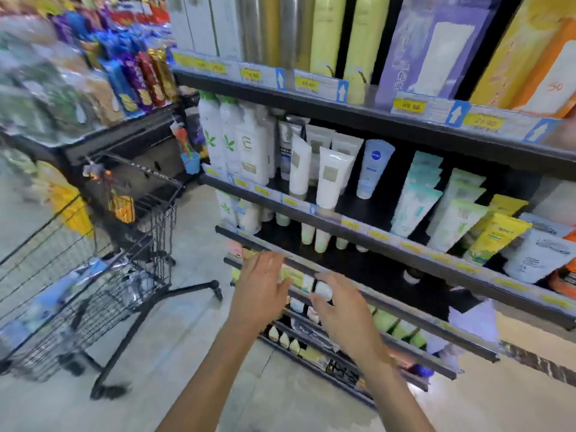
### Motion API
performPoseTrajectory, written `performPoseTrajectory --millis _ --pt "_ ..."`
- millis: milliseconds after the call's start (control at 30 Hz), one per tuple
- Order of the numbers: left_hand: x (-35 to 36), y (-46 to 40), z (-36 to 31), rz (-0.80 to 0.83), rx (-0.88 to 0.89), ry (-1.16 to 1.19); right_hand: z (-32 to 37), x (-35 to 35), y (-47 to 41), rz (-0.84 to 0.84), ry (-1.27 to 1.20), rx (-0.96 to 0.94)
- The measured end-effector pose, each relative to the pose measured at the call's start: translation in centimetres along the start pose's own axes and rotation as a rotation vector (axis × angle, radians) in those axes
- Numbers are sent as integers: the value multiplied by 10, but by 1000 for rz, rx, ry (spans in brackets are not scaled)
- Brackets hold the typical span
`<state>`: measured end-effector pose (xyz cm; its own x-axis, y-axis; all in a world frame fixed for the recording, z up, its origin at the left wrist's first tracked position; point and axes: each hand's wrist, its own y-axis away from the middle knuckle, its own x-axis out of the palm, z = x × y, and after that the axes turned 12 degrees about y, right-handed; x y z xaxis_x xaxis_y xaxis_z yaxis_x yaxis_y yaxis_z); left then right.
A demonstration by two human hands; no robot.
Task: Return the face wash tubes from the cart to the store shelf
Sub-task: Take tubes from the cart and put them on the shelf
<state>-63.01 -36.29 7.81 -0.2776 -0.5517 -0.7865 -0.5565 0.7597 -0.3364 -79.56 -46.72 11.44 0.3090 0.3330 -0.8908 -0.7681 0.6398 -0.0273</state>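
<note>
Left hand [261,285]: fingers spread and straight, at the edge of a lower shelf [389,302], holding nothing
Right hand [339,310]: loosely curled beside a small white tube end [324,289]; too blurred to tell whether it gripped it
Face wash tubes [333,179]: many stood on the middle shelf
Cart [103,275]: at the left, blurred packets still inside; tubes among them unclear
Progress: partly done, judging by the stocked shelf; the cart not yet emptied

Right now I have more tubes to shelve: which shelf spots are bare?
Dark gap right of the blue tube, before the mint tubes. The shelf below is bare right of the small tubes. White bottles and yellow tubes stand crowded.
</note>
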Motion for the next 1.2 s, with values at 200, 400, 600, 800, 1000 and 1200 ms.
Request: performPoseTrajectory --millis 200,400,600,800,1000,1200 --pt "-59 102 63 -96 -340 -93 63 70 -1 225 62 -309" --pt "-110 183 115 -208 -575 -150 147 127 -5 321 121 -546" --pt "-162 234 177 -288 -724 -178 237 173 -19 409 147 -693" --pt "-199 257 238 -350 -818 -161 305 216 -36 470 109 -685" --pt "-212 255 294 -308 -891 -100 335 250 -58 543 125 -658" --pt "-233 213 369 -271 -905 -123 353 287 -103 607 114 -610"
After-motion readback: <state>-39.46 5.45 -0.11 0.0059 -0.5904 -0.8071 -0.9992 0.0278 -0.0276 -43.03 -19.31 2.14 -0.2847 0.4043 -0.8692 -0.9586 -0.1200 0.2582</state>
